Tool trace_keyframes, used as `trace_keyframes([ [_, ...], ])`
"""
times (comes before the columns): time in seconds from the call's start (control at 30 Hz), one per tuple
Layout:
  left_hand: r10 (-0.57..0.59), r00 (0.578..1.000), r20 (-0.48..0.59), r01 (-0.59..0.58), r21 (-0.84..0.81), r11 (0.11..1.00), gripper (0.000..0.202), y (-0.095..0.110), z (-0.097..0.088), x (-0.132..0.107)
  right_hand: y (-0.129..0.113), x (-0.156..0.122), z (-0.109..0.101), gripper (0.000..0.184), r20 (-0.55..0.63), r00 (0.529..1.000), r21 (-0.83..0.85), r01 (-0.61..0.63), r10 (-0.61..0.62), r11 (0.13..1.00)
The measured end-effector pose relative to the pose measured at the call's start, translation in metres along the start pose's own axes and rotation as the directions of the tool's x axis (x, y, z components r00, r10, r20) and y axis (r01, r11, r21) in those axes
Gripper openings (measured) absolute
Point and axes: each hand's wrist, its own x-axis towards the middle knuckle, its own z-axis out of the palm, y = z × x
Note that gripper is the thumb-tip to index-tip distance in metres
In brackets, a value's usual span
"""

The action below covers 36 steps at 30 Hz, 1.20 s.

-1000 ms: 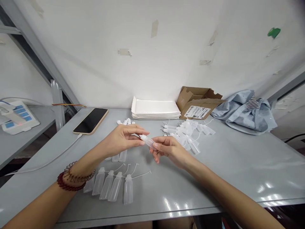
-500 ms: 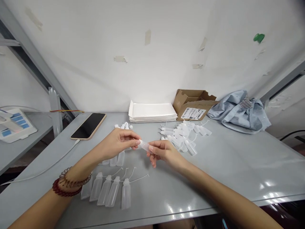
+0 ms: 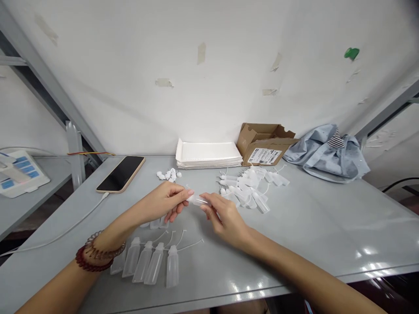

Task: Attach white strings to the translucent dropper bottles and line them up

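Between my two hands is a small translucent plastic squeeze bottle [image 3: 200,200], lying nearly level above the table. My left hand [image 3: 170,199] pinches its neck end, and the fingers partly hide what sits there. At the other end, my right hand [image 3: 225,216] grips the bottle's body between thumb and fingers. Below my left hand lie several uncapped bottles [image 3: 153,263] in a row, with thin white straps extending from their necks. A small pile of white caps [image 3: 170,175] sits beyond my left hand. Several capped bottles [image 3: 250,187] are heaped beyond my right hand.
A phone [image 3: 121,174] on a white cable [image 3: 75,224] lies at the left. White trays [image 3: 208,153] are stacked against the wall, beside an open cardboard box [image 3: 266,146]. Light-blue cloth [image 3: 327,152] is bunched at the back right. The grey table [image 3: 294,244] has a front edge.
Both hands have turned about the bottle. My right hand has rolled over so its back faces up, and my left thumb now presses across the neck end. The bottle lies more level.
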Motion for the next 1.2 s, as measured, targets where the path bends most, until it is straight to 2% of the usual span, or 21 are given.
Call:
trace_keyframes([
  [0.07, 0.029, 0.999, 0.027, -0.029, -0.015, 0.999, 0.037, 0.000, -0.001, 0.000, 0.001, -0.001, 0.001, 0.027, -0.002, 0.998, -0.079, 0.070, -0.070, 0.994],
  [0.13, 0.062, 0.997, 0.038, -0.061, -0.029, 0.998, 0.033, 0.001, -0.001, 0.000, -0.001, -0.001, -0.001, 0.024, 0.007, 0.999, -0.043, 0.049, -0.049, 0.998],
  [0.2, 0.092, 0.995, 0.036, -0.090, -0.038, 0.995, 0.027, 0.001, -0.001, 0.000, -0.005, 0.001, -0.004, 0.022, 0.037, 0.997, 0.104, -0.068, 0.064, 0.992],
  [0.23, 0.105, 0.994, 0.031, -0.103, -0.043, 0.994, 0.025, 0.001, -0.001, -0.001, -0.007, 0.003, -0.006, 0.023, 0.077, 0.986, 0.219, -0.164, 0.150, 0.962],
  [0.27, 0.112, 0.993, 0.022, -0.111, -0.049, 0.993, 0.023, 0.001, 0.000, -0.001, -0.009, 0.004, -0.008, 0.025, 0.140, 0.961, 0.347, -0.273, 0.239, 0.897],
  [0.33, 0.114, 0.993, 0.010, -0.113, -0.074, 0.991, 0.020, 0.001, 0.000, -0.001, -0.011, 0.007, -0.012, 0.026, 0.299, 0.882, 0.573, -0.470, 0.363, 0.671],
  [0.4, 0.113, 0.994, 0.014, -0.111, -0.111, 0.988, 0.020, 0.001, 0.000, -0.001, -0.013, 0.009, -0.014, 0.026, 0.410, 0.822, 0.694, -0.562, 0.395, 0.449],
  [0.43, 0.113, 0.994, 0.012, -0.111, -0.128, 0.986, 0.020, 0.001, 0.000, 0.000, -0.013, 0.009, -0.014, 0.027, 0.430, 0.814, 0.719, -0.570, 0.390, 0.398],
  [0.47, 0.110, 0.994, 0.006, -0.109, -0.138, 0.984, 0.021, 0.001, 0.001, 0.001, -0.013, 0.009, -0.014, 0.027, 0.426, 0.821, 0.726, -0.561, 0.380, 0.398],
  [0.5, 0.102, 0.995, 0.000, -0.101, -0.137, 0.985, 0.024, 0.000, 0.001, 0.001, -0.012, 0.009, -0.013, 0.027, 0.397, 0.839, 0.714, -0.537, 0.372, 0.449],
  [0.57, 0.060, 0.998, 0.002, -0.059, -0.112, 0.992, 0.033, -0.003, 0.001, 0.003, -0.010, 0.006, -0.011, 0.025, 0.253, 0.908, 0.595, -0.418, 0.334, 0.686],
  [0.63, 0.008, 0.999, 0.041, -0.004, -0.092, 0.996, 0.041, -0.005, 0.002, 0.003, -0.007, 0.002, -0.008, 0.024, 0.051, 0.982, 0.306, -0.188, 0.181, 0.933],
  [0.67, -0.009, 0.998, 0.066, 0.015, -0.093, 0.996, 0.044, -0.006, 0.002, 0.003, -0.005, 0.001, -0.006, 0.026, -0.018, 0.998, 0.122, -0.058, 0.060, 0.991],
  [0.7, -0.019, 0.996, 0.087, 0.028, -0.101, 0.994, 0.045, -0.006, 0.002, 0.003, -0.003, -0.001, -0.005, 0.028, -0.046, 0.997, -0.051, 0.061, -0.063, 0.997],
  [0.77, -0.022, 0.994, 0.107, 0.035, -0.126, 0.991, 0.046, -0.005, 0.001, 0.001, 0.001, -0.003, -0.003, 0.031, -0.021, 0.972, -0.298, 0.217, -0.233, 0.930],
  [0.87, -0.013, 0.993, 0.120, 0.032, -0.156, 0.987, 0.045, -0.003, -0.001, 0.000, 0.003, -0.005, -0.002, 0.030, 0.010, 0.953, -0.449, 0.276, -0.303, 0.850],
  [0.93, 0.014, 0.992, 0.127, 0.006, -0.156, 0.988, 0.045, -0.002, -0.002, -0.001, 0.002, -0.005, -0.002, 0.030, 0.007, 0.954, -0.432, 0.272, -0.298, 0.860],
  [1.03, 0.077, 0.992, 0.104, -0.065, -0.118, 0.991, 0.047, -0.003, -0.002, 0.000, -0.001, -0.004, -0.003, 0.029, -0.011, 0.974, -0.252, 0.216, -0.226, 0.943],
  [1.13, 0.130, 0.989, 0.071, -0.127, -0.051, 0.991, 0.042, -0.002, 0.000, 0.001, -0.006, -0.001, -0.009, 0.024, -0.002, 0.996, -0.002, 0.088, -0.088, 0.996],
  [1.2, 0.153, 0.987, 0.056, -0.154, 0.000, 0.988, 0.041, -0.001, 0.001, 0.001, -0.009, 0.002, -0.014, 0.023, 0.064, 0.997, 0.165, -0.055, 0.045, 0.985],
])
